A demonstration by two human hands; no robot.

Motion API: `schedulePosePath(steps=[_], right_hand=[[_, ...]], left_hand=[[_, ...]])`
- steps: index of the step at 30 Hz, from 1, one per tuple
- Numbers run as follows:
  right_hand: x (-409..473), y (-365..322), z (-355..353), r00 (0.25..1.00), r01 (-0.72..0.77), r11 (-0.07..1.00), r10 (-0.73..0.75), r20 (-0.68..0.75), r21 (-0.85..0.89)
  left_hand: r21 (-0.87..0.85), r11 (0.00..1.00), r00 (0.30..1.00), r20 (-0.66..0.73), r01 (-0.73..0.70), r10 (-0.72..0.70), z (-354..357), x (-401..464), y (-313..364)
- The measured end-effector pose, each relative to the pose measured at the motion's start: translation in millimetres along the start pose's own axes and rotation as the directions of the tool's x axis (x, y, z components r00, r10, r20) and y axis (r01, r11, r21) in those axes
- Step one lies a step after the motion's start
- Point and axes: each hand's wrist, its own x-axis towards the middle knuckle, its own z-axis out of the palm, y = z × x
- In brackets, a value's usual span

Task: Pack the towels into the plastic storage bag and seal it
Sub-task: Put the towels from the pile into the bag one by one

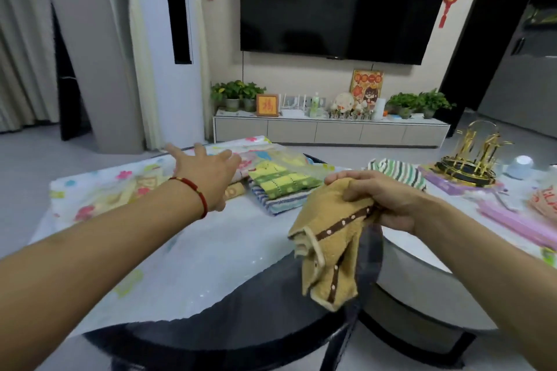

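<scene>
Towels under inspection: right hand grips a tan towel with brown dotted trim, fingers curled round it, cloth hanging over the dark round table. Just beyond it, a folded towel stack lies on the flower-printed plastic storage bag. Left hand, fingers spread, reaches over that bag, left of the stack.

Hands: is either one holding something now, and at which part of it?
The right hand grips the tan towel at its upper edge; the rest hangs down. The left hand is spread and holds nothing.
</scene>
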Motion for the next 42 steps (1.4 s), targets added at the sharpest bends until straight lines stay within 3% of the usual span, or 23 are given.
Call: schedulePosePath(steps=[2,4,7,12,14,16,20,21,23,27,30,32,36,39,42], right_hand=[[26.4,2.3,38.0,0.996,0.085,0.992,-0.085,-0.008,0.095],[56.3,5.4,72.3,0.977,0.202,0.954,-0.182,-0.107,0.22],[95.4,33.2,115.2,0.968,0.221,0.921,-0.166,-0.191,0.321],[119.6,111.1,169.9,0.985,-0.11,0.977,0.132,-0.114,0.182],[122.6,123.9,183.4,0.948,-0.064,0.994,0.087,-0.306,0.086],[123.2,131.3,193.9,0.863,0.001,0.999,-0.018,-0.505,-0.035],[120.2,140.4,222.1,0.685,0.082,0.997,-0.06,-0.727,-0.004],[120.7,140.3,228.0,0.683,0.1,0.995,-0.069,-0.727,0.0],[124.9,133.0,229.4,0.777,0.076,0.996,-0.088,-0.624,-0.045],[126.3,107.7,197.9,0.967,0.024,0.977,-0.077,-0.241,-0.212],[113.8,106.3,167.0,0.971,0.047,0.812,-0.174,-0.165,-0.582],[104.9,106.3,144.1,0.953,0.035,0.71,-0.235,-0.189,-0.704],[96.8,88.4,74.9,0.926,-0.058,0.738,-0.212,-0.313,-0.672],[88.6,83.1,9.0,0.832,-0.1,0.773,-0.28,-0.479,-0.626],[74.6,94.8,-58.2,0.677,-0.165,0.814,-0.317,-0.665,-0.557]], left_hand=[[0.012,1.0,1.0,-0.004,0.011,-0.011,-8.5,0.8,-10.2],[0.002,1.0,1.0,-0.002,0.016,-0.016,-17.5,2.8,-19.3],[0.0,1.0,1.0,-0.001,0.014,-0.014,-28.7,5.8,-30.8],[-0.008,1.0,1.0,0.017,-0.014,0.014,-23.2,6.8,-35.0],[-0.003,1.0,1.0,0.003,-0.027,0.027,-17.1,6.6,-34.8],[0.0,0.999,0.999,-0.009,-0.034,0.034,-12.5,5.8,-35.6],[0.002,0.999,0.998,-0.024,-0.051,0.051,-8.7,5.2,-37.2],[0.006,0.998,0.998,-0.028,-0.055,0.055,-8.6,5.1,-36.9],[0.01,0.998,0.998,-0.026,-0.059,0.059,-9.1,4.9,-35.1],[-0.008,0.997,0.997,-0.019,-0.073,0.073,-6.5,2.2,-30.2],[-0.021,0.996,0.996,-0.014,-0.091,0.091,-3.1,-1.2,-25.1],[-0.011,0.994,0.994,-0.035,-0.108,0.107,2.0,-2.5,-18.0],[-0.01,0.986,0.984,-0.064,-0.168,0.168,9.9,0.4,9.5],[0.008,0.977,0.974,-0.082,-0.212,0.212,14.0,9.5,36.1],[0.022,0.963,0.956,-0.115,-0.269,0.27,19.3,24.1,64.5]])
